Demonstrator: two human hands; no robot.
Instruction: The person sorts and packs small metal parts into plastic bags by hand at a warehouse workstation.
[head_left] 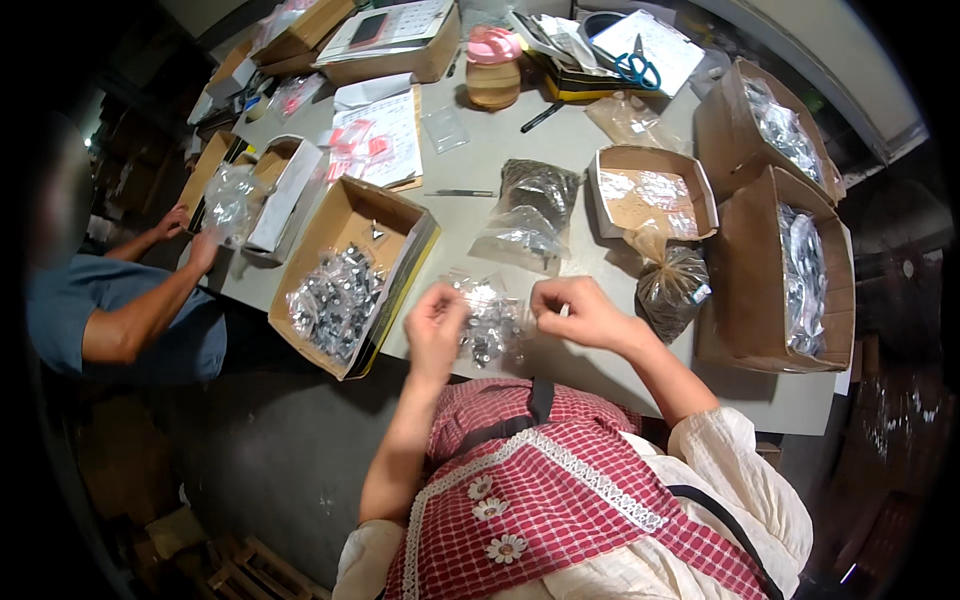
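Observation:
A small heap of clear plastic packets with dark and shiny metal parts (490,325) lies near the front edge of the table, between my two hands. At the heap's left side is my left hand (434,325), slightly smeared, its fingers curled together; what they hold is hidden. My right hand (582,314) is just right of the heap, thumb and fingers pinched, with a small whitish bit showing at them that I cannot make out. Left of my left hand stands an open cardboard box (405,285) holding many similar packets (340,305).
Behind the heap lies a bag of dark small parts (540,195). A shallow carton (655,190), a tied bag (670,290) and tall boxes of packets (740,290) stand right. Pen (460,193), jar (494,80) and scissors (638,68) are farther back. A co-worker's hand (205,245) handles a plastic bag (233,203).

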